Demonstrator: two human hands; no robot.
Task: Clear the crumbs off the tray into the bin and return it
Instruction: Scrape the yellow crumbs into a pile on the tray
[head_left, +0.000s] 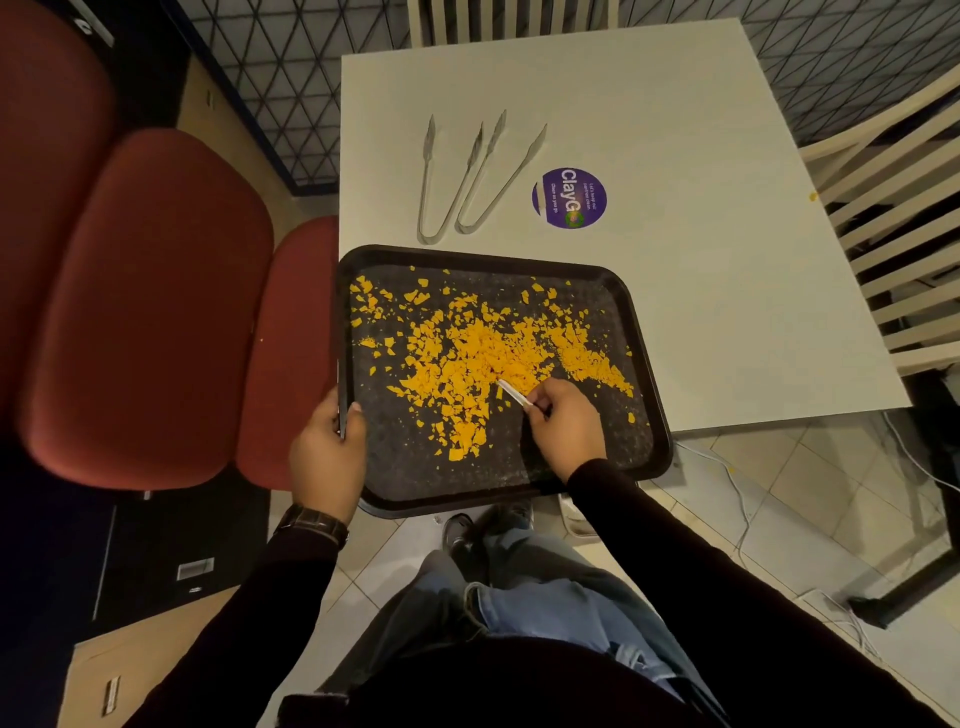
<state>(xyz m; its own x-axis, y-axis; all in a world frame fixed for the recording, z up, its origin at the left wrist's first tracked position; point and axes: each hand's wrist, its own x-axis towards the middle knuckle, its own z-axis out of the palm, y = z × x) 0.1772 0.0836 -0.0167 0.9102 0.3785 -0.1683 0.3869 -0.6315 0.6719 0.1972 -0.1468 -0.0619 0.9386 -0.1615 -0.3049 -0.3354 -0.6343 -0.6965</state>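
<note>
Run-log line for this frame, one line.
left hand: grips tray left rim | right hand: pinches white stick in crumbs | tray: overhangs table edge | bin: not in view

Only one view here: the scene is seen from head height, angled steeply down and a bit forward. The black rectangular plastic tray (467, 257) on the white square table (675, 130) is framed close, wide-angle.

White table (675, 130), black tray (405, 457), two metal tongs (475, 151), purple sticker (569, 198)
</note>
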